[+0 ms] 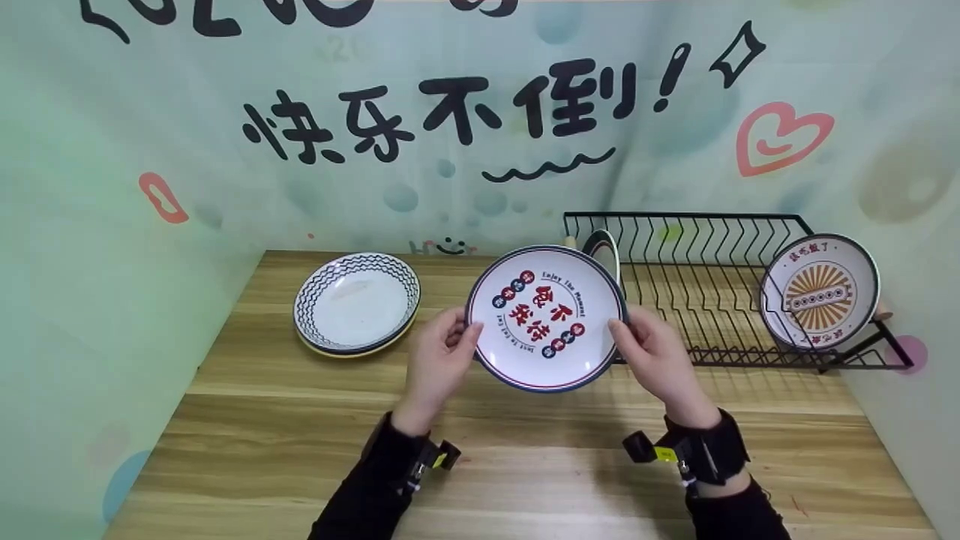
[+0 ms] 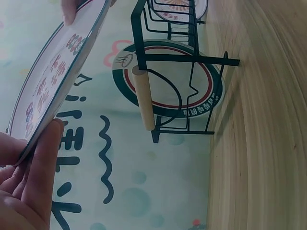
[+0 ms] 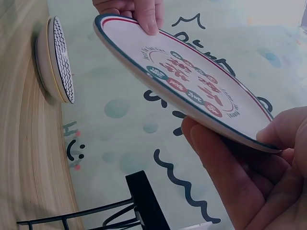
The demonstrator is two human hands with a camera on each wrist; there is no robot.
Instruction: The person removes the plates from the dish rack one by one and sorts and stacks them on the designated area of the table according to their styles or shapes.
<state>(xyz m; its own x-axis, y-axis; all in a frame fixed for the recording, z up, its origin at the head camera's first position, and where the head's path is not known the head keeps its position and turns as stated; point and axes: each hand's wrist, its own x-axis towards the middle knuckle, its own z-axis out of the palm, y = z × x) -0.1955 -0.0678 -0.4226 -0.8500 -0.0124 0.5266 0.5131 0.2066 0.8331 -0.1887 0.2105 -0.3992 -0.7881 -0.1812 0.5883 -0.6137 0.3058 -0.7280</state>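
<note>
Left hand (image 1: 439, 352) and right hand (image 1: 656, 352) pinch plate (image 1: 546, 319) at opposite rims, above worktop (image 1: 300, 420) middle — likely stiff, glazed, slippery, breakable; rim grip suits it.

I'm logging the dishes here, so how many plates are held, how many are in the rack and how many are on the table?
Held by left hand and right hand: 1, the lettered plate.
In the rack: 2, the sunburst plate and the left-end plate.
On the table: 2, the zigzag plate on a yellow-rimmed plate.
Total: 5 plates.
</note>
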